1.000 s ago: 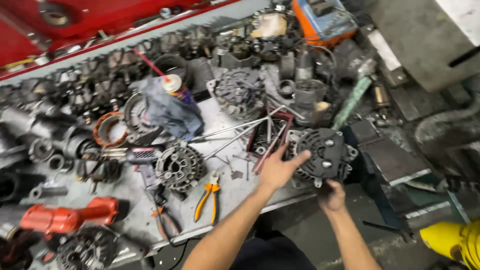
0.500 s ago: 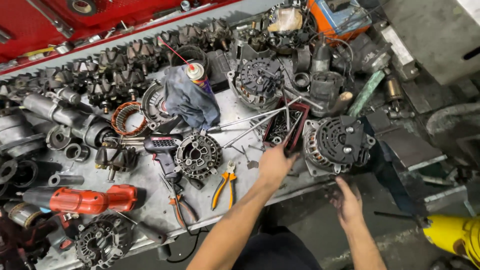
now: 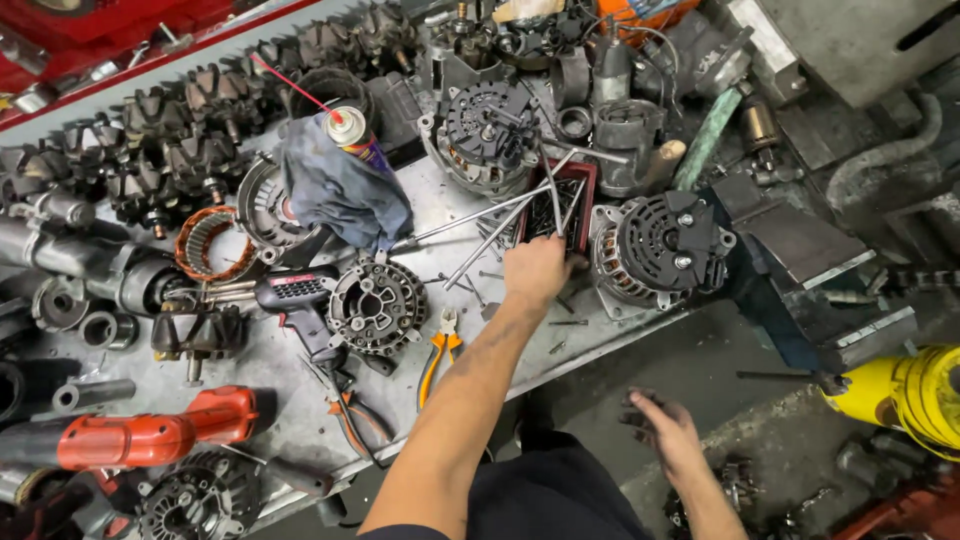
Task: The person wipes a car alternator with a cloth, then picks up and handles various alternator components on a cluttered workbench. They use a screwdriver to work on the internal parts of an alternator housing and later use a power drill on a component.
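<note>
reaching left hand (image 3: pixel 535 268) touching red tray (image 3: pixel 556 205), alternator (image 3: pixel 655 248) beside

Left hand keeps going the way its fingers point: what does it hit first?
Likely the small red rectangular tray with long metal rods lying over it; the left hand already reaches its near edge, though depth is unclear.

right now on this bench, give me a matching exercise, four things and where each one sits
Things:
1. spray can
2. orange-handled pliers
3. red power tool
4. left hand

Places:
A. at the bench's near left edge
B. at the red tray of long rods
C. standing upright on a blue rag
D. flat, just right of the round alternator housing

Pairs: 1-C, 2-D, 3-A, 4-B
</note>
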